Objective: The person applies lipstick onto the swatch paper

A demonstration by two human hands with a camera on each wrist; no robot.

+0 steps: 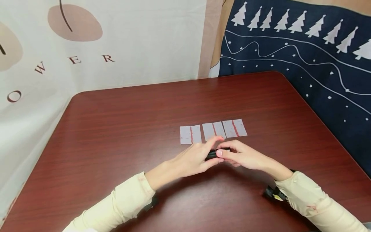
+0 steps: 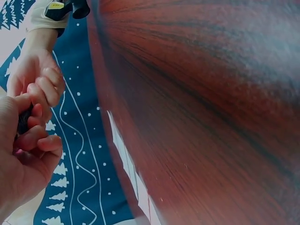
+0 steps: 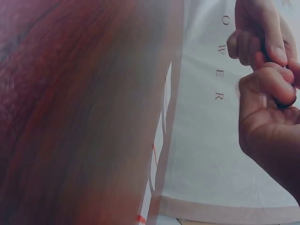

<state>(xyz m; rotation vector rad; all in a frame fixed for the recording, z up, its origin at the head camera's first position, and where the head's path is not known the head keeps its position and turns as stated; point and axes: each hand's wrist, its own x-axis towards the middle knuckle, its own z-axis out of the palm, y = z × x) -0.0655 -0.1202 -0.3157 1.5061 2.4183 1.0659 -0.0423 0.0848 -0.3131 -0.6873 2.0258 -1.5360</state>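
In the head view both hands meet over the table around a small black tube [image 1: 211, 155], which looks like a lipstick. My left hand [image 1: 189, 160] holds its left end between thumb and fingers. My right hand [image 1: 246, 156] pinches the other end, thumb lying along the near side. Fingers cover much of the tube; a dark bit of it [image 2: 24, 120] shows in the left wrist view. Just beyond the hands lie three white paper pieces, left [image 1: 186, 134], middle [image 1: 207, 129] and right [image 1: 229, 127], each with a red stroke across it.
The reddish-brown wooden table [image 1: 121, 129] has rounded far corners. A pale cloth [image 1: 150, 42] with lettering hangs behind it, and a navy cloth [image 1: 266, 51] with white trees hangs on the right. Dark wrist devices sit under both cream sleeves [image 1: 316, 193].
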